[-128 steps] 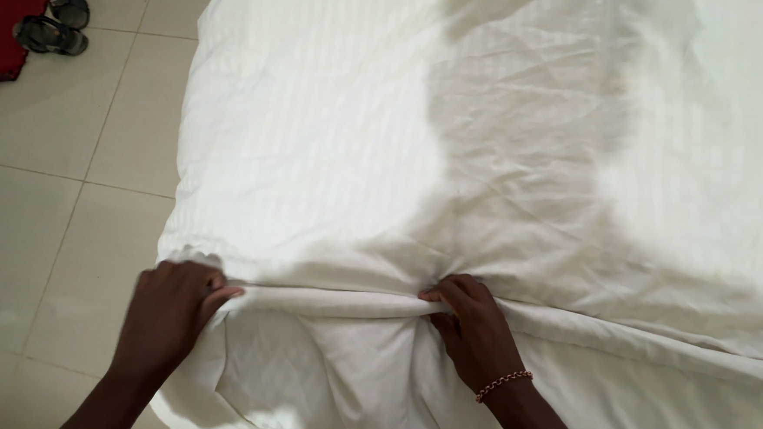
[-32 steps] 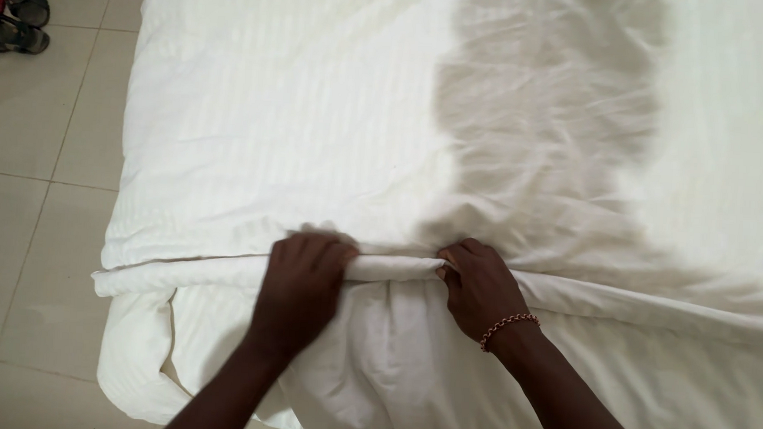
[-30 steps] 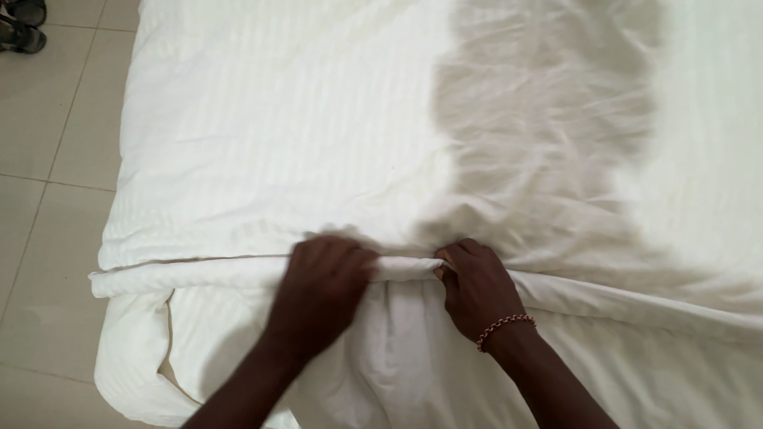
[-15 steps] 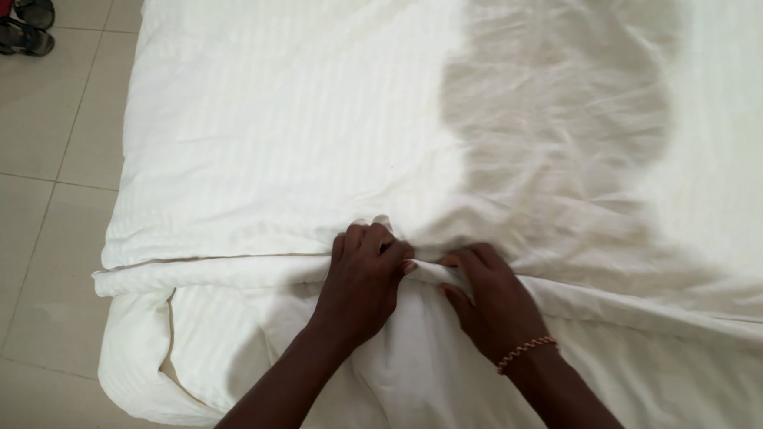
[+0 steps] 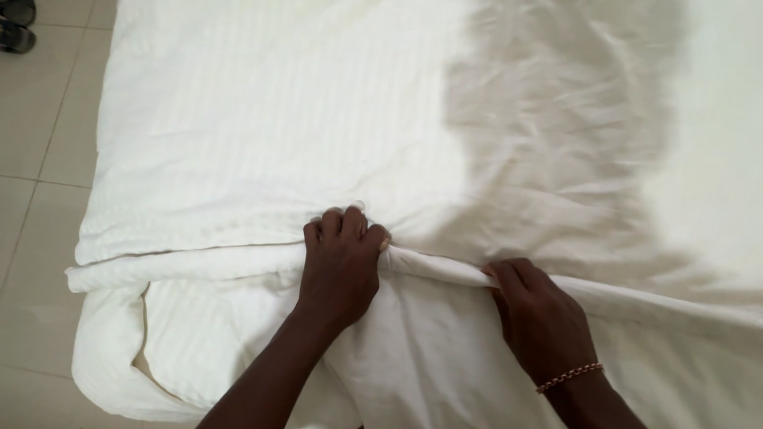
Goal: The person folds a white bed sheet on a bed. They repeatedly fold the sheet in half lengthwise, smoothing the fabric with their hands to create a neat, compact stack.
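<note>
Slid left hand [image 5: 341, 269] rightward along folded hem since a second ago, now near right hand [image 5: 540, 319]. Both fists curled, pinching rolled edge of white striped duvet [image 5: 272, 139] at near side of bed. Looks like mid-tuck/straighten step; next probably needs even pull along hem [image 5: 179, 260]. Sandals [image 5: 4, 21] on tile floor [image 5: 16, 221], far left.

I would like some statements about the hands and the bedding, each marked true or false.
1. Both hands grip the folded edge of the white sheet. True.
2. The right hand wears a beaded bracelet at the wrist. True.
3. The left hand holds a pillow. False: it clutches the sheet edge.
4. The floor is carpeted. False: it is pale tile.
5. Sandals lie at the upper left. True.
</note>
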